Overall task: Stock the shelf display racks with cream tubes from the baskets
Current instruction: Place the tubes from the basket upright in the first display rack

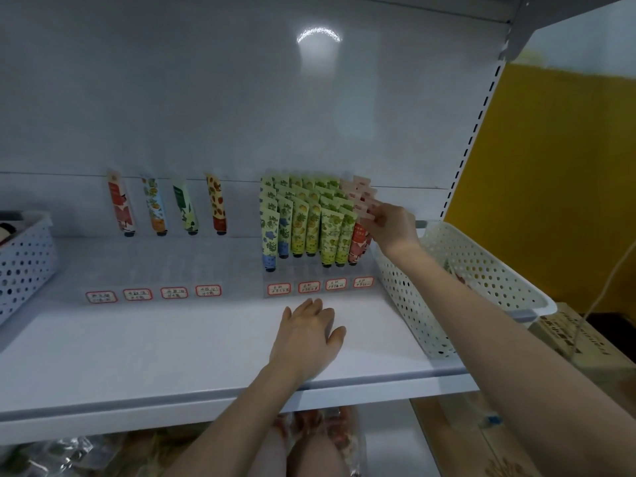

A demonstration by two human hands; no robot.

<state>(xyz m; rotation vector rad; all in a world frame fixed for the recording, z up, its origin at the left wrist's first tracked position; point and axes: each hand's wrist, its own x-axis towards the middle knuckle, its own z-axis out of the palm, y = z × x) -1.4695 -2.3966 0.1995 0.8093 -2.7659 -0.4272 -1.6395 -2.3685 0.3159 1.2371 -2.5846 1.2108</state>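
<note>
A clear display rack (316,280) on the white shelf (172,342) holds rows of upright cream tubes: blue-flowered, yellow-green and green ones (311,225), and pink-red ones at its right end. My right hand (390,227) pinches the flat top of a pink-red tube (359,241) standing in that rightmost row. My left hand (309,335) rests flat on the shelf in front of the rack, fingers spread, holding nothing. A second clear rack (155,270) to the left carries only single tubes at its back.
A white perforated basket (481,280) stands at the shelf's right end, under my right forearm. Another perforated basket (24,259) sits at the far left. Handwritten labels (316,287) front both racks. Packaged goods lie on the shelf below (320,432). A cardboard box (581,342) is at right.
</note>
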